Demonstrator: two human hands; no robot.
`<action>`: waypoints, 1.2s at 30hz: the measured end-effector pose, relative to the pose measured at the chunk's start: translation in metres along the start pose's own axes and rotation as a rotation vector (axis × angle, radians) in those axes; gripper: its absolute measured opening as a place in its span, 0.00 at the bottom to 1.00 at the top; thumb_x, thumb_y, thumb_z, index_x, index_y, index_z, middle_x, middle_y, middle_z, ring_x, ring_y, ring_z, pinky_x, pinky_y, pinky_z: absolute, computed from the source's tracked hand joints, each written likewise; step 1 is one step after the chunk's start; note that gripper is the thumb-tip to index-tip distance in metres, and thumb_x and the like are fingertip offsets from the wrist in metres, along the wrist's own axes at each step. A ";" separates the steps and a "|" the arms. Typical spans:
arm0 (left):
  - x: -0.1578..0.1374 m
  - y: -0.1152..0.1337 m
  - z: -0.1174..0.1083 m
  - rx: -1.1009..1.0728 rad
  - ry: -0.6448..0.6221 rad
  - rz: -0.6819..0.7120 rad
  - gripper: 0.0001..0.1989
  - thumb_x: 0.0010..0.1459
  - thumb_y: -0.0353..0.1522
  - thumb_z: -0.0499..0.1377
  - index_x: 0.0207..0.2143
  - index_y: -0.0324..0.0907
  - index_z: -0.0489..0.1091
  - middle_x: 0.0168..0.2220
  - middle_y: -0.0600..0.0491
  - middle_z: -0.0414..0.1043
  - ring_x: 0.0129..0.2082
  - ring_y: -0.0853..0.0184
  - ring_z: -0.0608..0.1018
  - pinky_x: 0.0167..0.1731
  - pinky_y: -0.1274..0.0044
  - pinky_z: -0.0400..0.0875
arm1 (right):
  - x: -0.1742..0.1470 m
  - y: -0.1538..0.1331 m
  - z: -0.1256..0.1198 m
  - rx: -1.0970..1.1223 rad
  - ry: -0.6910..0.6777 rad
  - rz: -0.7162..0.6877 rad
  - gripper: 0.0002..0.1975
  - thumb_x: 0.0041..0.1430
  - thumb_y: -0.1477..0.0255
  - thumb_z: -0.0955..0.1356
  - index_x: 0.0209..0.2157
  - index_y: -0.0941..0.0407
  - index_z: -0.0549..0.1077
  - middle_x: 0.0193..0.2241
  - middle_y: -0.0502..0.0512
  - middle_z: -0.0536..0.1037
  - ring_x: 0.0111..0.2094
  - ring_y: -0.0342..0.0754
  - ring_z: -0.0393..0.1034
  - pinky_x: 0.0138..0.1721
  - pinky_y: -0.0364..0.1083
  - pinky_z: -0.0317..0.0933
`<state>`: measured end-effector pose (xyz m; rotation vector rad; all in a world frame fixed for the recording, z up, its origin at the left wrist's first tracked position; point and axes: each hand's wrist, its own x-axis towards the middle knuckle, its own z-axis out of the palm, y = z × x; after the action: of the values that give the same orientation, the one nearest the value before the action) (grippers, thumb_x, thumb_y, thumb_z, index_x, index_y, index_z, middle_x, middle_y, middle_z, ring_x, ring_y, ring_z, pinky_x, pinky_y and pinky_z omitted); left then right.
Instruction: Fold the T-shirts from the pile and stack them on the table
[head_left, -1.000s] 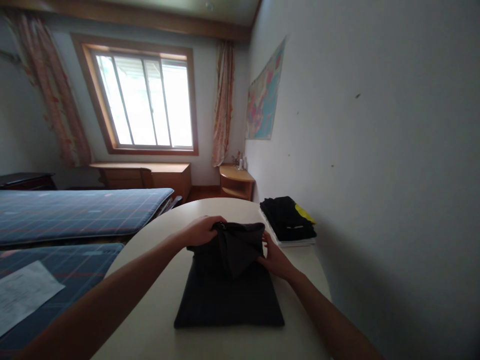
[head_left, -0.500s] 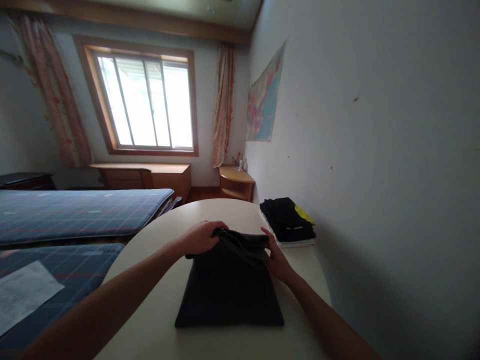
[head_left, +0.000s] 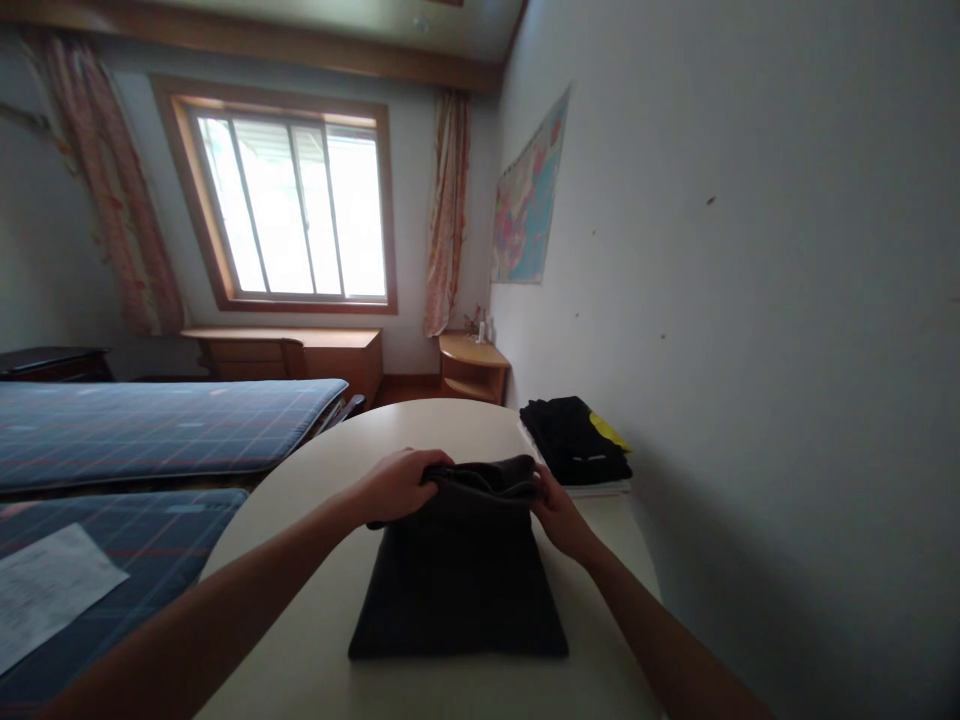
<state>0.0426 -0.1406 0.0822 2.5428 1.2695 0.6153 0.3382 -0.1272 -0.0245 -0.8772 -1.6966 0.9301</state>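
Observation:
A dark garment (head_left: 457, 600), its exact kind unclear, lies on the pale round table (head_left: 292, 570) in front of me. Its near part is flat and roughly rectangular, while the far end is raised and folded over in loose layers. At the far left corner, my left hand (head_left: 401, 485) is closed on the raised cloth. My right hand (head_left: 559, 515) pinches the same folded end at its right corner. Some of the fingertips are hidden by the fabric.
Folded black and white clothes (head_left: 574, 440) with a yellow patch are stacked at the table's right, by the wall (head_left: 787, 350). To the left are plaid mattresses (head_left: 165, 425), with a paper sheet (head_left: 56, 590) on the nearer one. A small corner shelf (head_left: 472, 350) stands beyond the table.
The right fingers have closed in on the cloth's corner, and the folded end now sits more level, its right side slightly higher. The left hand has barely moved.

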 end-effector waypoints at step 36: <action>-0.109 -0.073 0.086 -1.071 0.082 -0.779 0.32 0.39 0.51 0.69 0.41 0.42 0.67 0.36 0.53 0.74 0.32 0.64 0.77 0.26 0.76 0.72 | -0.104 -0.064 0.032 -0.846 -0.365 0.000 0.33 0.46 0.68 0.74 0.56 0.50 0.68 0.56 0.58 0.68 0.59 0.59 0.59 0.61 0.57 0.55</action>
<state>-0.0270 -0.1864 -0.0501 1.0772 1.2967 0.8690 0.3264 -0.2529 -0.0173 -1.2938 -2.4680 0.3452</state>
